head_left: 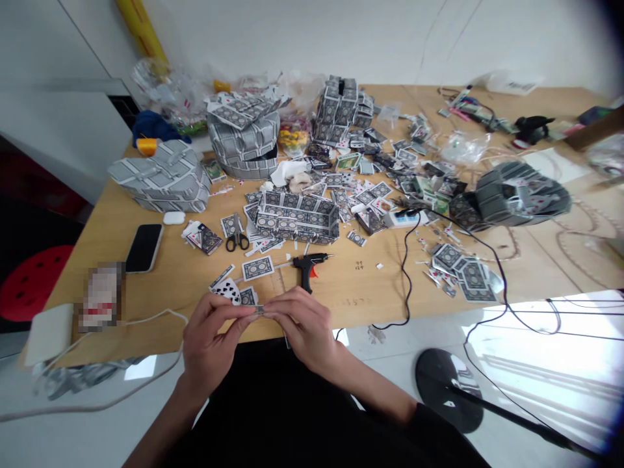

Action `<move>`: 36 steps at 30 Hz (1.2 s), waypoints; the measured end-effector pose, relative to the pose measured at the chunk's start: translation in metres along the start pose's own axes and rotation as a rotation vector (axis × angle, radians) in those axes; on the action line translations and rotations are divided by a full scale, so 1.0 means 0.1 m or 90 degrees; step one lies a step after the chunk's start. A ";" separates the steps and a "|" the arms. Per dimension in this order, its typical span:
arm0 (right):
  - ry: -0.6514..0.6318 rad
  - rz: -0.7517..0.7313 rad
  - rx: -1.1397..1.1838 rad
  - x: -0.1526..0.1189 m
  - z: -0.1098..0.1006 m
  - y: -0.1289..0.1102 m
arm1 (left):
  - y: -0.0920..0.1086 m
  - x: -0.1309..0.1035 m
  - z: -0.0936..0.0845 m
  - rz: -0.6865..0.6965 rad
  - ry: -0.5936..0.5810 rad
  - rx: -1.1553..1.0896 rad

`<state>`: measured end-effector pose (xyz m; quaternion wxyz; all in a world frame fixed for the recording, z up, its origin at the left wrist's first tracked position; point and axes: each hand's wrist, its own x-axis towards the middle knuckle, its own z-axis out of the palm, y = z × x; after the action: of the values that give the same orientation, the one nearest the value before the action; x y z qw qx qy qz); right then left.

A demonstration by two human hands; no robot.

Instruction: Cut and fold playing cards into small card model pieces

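My left hand [210,335] and my right hand [306,327] meet at the table's front edge, fingertips pinched on a small narrow strip of playing card [260,310]. Most of that strip is hidden by the fingers. Just beyond them lie a spade playing card [228,290] and a card with a patterned grey back [258,268]. A black hot glue gun [306,265] with an orange trigger rests past my right hand. Farther back stands an open rectangular box made of cards [297,218], with black scissors [237,239] to its left.
Card-built pieces, among them a lidded box [163,175] and a round one [244,140], stand at the back. Loose cards [468,270] lie to the right. A black cable [407,273] runs from a power strip [407,218] over the front edge. A phone [145,247] lies left.
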<state>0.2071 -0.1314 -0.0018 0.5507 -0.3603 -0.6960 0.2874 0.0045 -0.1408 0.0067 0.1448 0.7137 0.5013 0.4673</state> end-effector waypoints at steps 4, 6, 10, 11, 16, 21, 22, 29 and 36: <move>-0.002 0.048 0.012 -0.01 0.00 -0.01 | -0.05 0.00 -0.01 -0.101 -0.017 -0.058; -0.001 0.108 0.028 0.00 0.00 -0.02 | -0.05 0.01 -0.01 -0.151 -0.045 -0.127; 0.012 0.220 0.060 0.01 0.03 -0.03 | -0.01 0.02 0.00 -0.224 -0.063 -0.159; 0.014 0.235 0.070 0.02 0.04 -0.04 | 0.00 0.02 0.00 -0.234 -0.057 -0.154; -0.001 0.280 0.093 0.05 0.04 -0.07 | 0.02 0.04 0.00 -0.258 -0.033 -0.146; -0.067 0.331 0.085 0.08 0.01 -0.09 | 0.01 0.05 0.00 -0.269 -0.041 -0.137; -0.084 0.343 0.086 0.08 0.01 -0.08 | 0.00 0.05 -0.01 -0.269 -0.044 -0.134; -0.120 0.476 0.273 0.07 0.03 -0.07 | -0.05 0.02 -0.02 -0.293 -0.064 -0.098; -0.041 0.506 0.299 0.05 0.03 -0.05 | 0.05 0.01 0.05 -0.318 -0.030 -0.180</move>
<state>0.2024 -0.1306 0.0041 0.4427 -0.4557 -0.4364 0.6372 0.0118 -0.1411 0.0083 0.3652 0.5514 0.5882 0.4655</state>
